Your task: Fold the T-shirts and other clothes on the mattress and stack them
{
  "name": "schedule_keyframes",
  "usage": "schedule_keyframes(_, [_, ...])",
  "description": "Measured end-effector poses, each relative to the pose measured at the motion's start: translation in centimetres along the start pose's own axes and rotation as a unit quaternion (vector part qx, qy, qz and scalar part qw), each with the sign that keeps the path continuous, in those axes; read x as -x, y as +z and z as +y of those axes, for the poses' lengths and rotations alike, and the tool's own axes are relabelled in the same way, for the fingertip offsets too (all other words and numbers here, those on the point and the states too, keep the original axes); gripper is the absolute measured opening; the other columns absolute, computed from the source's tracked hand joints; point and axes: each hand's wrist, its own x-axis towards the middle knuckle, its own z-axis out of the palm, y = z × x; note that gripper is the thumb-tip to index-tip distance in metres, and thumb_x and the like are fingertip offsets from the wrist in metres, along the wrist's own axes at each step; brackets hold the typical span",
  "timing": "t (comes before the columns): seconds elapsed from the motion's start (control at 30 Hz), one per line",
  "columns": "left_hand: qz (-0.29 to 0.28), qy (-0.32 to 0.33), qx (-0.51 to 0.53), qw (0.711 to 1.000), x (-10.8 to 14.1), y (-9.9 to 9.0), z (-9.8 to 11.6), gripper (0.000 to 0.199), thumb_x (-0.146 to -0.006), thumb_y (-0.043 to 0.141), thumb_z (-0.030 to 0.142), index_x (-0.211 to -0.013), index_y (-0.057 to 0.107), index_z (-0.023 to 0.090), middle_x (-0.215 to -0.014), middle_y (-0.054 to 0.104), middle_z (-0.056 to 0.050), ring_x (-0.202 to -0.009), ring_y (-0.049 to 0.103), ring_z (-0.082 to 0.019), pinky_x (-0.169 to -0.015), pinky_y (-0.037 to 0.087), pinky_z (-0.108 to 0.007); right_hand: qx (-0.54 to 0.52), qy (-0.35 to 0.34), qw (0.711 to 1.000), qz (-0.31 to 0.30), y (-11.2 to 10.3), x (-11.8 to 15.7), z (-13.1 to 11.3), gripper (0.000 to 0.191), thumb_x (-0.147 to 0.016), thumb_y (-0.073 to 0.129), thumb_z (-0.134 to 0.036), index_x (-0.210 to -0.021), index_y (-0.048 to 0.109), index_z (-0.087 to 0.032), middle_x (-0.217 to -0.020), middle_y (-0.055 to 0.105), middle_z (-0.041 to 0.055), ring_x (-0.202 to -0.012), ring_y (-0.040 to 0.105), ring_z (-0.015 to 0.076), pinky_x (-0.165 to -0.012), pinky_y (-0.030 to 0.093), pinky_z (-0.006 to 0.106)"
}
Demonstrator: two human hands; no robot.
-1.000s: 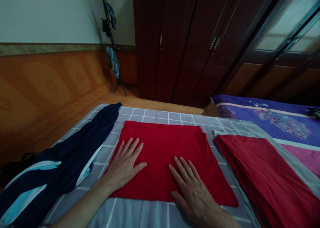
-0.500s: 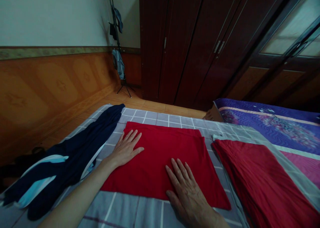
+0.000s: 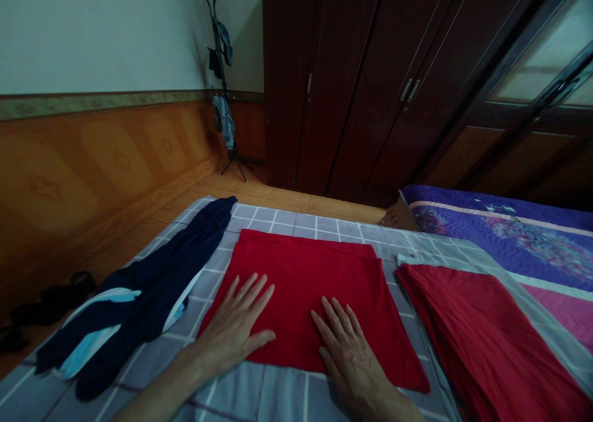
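A red garment [image 3: 296, 274], folded into a flat wide shape, lies on the grey checked bedsheet [image 3: 278, 397] in front of me. My left hand [image 3: 238, 323] rests flat on its left part, fingers stretched out and thumb apart. On the lower right part lies my right hand [image 3: 345, 348], palm down with straight fingers. Neither hand grips anything. To the left is a navy garment with light blue and white stripes [image 3: 157, 280]. Another red garment [image 3: 486, 323] lies to the right on top of a pale grey-green cloth [image 3: 537, 304]. The exact kind of each garment cannot be made out.
Beyond the bed stand a dark wooden wardrobe [image 3: 343, 101] and a coat rack [image 3: 223, 70] with clothes and a cap. A purple floral bed cover [image 3: 500, 224] spreads at the right. Dark shoes [image 3: 50, 301] sit on the floor at the left.
My left hand has slid from the upper left of the red garment down toward its near edge. The right hand stays in nearly the same place. The camera view has shifted slightly.
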Motion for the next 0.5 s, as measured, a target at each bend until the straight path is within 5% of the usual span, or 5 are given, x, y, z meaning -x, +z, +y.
schedule_keyframes(0.2, [-0.033,0.018,0.023,0.999,1.2,0.7,0.9,0.078,-0.086,0.041,0.064,-0.147,0.01,0.028,-0.155,0.007,-0.007,-0.142,0.006,-0.029,-0.114,0.008,-0.053,0.028,0.022,0.998,0.042,1.0,2.4,2.0,0.052,-0.091,0.038,-0.024,-0.144,0.033,-0.024,-0.15,0.029,0.0053,-0.139,0.022,0.0255,-0.109,0.031,0.05])
schedule_keyframes(0.37, [-0.015,0.026,0.036,0.999,1.2,0.8,0.5,0.077,-0.086,0.043,0.061,-0.147,0.011,0.028,-0.155,0.009,-0.006,-0.142,0.005,-0.029,-0.114,0.008,-0.054,0.054,0.146,0.975,0.159,1.9,6.7,5.4,0.052,-0.091,0.037,-0.03,-0.141,0.036,-0.015,-0.15,0.028,0.0125,-0.137,0.024,0.0307,-0.105,0.034,0.054])
schedule_keyframes(0.5, [-0.007,0.031,0.06,0.998,1.2,1.1,0.4,0.077,-0.085,0.044,0.061,-0.147,0.016,0.026,-0.155,0.012,-0.007,-0.142,0.008,-0.03,-0.114,0.01,-0.055,0.0,0.234,0.957,0.174,1.3,8.4,7.4,0.058,-0.088,0.039,-0.041,-0.137,0.038,-0.01,-0.136,0.047,0.0182,-0.126,0.043,0.0317,-0.102,0.038,0.052])
